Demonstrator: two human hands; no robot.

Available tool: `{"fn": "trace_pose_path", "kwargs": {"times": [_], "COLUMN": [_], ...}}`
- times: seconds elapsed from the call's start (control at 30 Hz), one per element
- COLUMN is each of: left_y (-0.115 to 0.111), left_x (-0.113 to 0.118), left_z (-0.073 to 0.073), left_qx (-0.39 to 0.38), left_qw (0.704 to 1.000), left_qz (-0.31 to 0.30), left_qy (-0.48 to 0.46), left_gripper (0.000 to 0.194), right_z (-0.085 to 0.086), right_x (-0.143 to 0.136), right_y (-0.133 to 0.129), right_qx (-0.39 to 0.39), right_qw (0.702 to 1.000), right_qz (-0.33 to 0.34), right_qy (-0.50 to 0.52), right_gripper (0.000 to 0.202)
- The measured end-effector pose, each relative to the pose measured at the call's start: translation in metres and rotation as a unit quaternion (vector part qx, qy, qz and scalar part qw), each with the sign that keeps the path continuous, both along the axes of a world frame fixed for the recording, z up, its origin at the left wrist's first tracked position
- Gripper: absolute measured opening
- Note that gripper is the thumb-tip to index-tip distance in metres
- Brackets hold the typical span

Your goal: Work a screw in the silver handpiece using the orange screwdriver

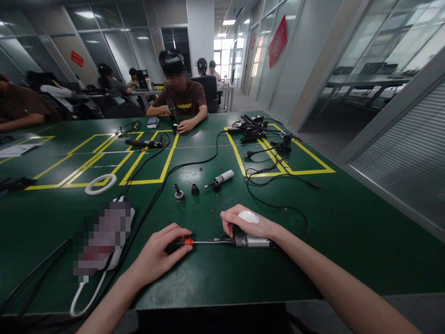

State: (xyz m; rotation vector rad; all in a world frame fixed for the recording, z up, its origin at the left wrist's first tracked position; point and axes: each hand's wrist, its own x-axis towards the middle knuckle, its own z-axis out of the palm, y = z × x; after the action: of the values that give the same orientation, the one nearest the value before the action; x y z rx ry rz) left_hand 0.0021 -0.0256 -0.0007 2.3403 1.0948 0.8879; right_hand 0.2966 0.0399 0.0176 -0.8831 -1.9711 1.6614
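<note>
My left hand (166,248) is closed loosely around the dark handle of a screwdriver with an orange collar (188,241). The screwdriver's thin metal shaft lies level and points right, toward a black-and-silver cylindrical tool (257,242) on the table. Just beyond that tool is my right hand (248,222), fingers curled, a white patch on its back. Its fingertips are close to the tool's black front part; what they grip, if anything, is hidden. Farther off lie a second silver cylinder with a thin tip (225,176), a metal nozzle piece (179,195), and black collars (195,189).
Several tiny screws are scattered past my hands. A power strip (120,236) with cables stands at left, near a white tape ring (100,184). Tangled black cables (253,126) lie at the back right. Across the green table, a person (182,99) holds a dark tool.
</note>
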Motion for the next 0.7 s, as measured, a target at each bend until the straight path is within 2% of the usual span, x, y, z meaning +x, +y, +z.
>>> {"fn": "trace_pose_path", "kwargs": {"times": [0.23, 0.4, 0.7], "left_y": [-0.0010, -0.0003, 0.0013], "left_x": [0.0013, 0.0020, -0.0021], "left_z": [0.0004, 0.0022, -0.0004], "left_qx": [-0.001, -0.019, 0.010], "left_qw": [1.000, 1.000, 1.000], "left_qz": [-0.007, -0.008, -0.017], "left_qy": [-0.011, 0.001, 0.022], "left_gripper": [0.015, 0.006, 0.015], "right_z": [0.0003, -0.0020, 0.0008], "right_x": [-0.0005, -0.0002, -0.0007], "right_y": [-0.0001, 0.0008, -0.0008], "right_qx": [-0.010, -0.006, -0.010], "right_qw": [1.000, 1.000, 1.000], "right_qz": [0.003, 0.004, -0.004], "right_qy": [-0.004, -0.004, -0.004], "right_gripper": [0.079, 0.078, 0.081]}}
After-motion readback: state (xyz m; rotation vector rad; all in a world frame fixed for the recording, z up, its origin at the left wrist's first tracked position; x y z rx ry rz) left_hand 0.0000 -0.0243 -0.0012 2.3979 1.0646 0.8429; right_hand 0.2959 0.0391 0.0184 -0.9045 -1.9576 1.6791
